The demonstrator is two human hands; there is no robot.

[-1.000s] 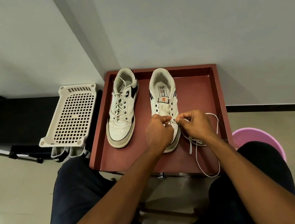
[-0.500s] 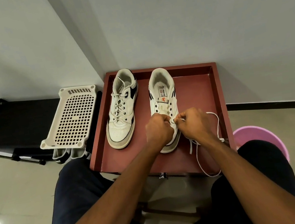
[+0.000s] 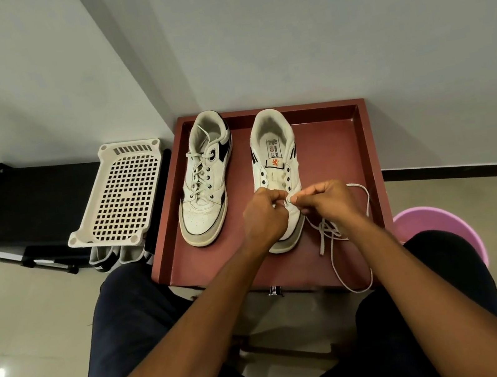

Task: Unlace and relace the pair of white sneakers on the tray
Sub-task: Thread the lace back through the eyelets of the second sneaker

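Two white sneakers stand on a dark red tray (image 3: 335,147), toes toward me. The left sneaker (image 3: 205,182) is fully laced. The right sneaker (image 3: 274,164) shows bare eyelets along its upper part. My left hand (image 3: 263,218) covers its toe area, fingers curled at the lowest eyelets on the shoe's edge. My right hand (image 3: 325,203) pinches the white lace (image 3: 331,240) just beside it. The rest of the lace trails loose over the tray's right side and hangs past the front rim.
A white perforated plastic basket (image 3: 117,197) lies on a low black rack (image 3: 23,206) to the left, with other shoes (image 3: 111,260) under it. A pink tub (image 3: 437,222) sits on the floor by my right knee. Walls close in behind the tray.
Both hands stay at the lower eyelets of the right sneaker, shifting only slightly together. The loose lace has moved a little on the tray.
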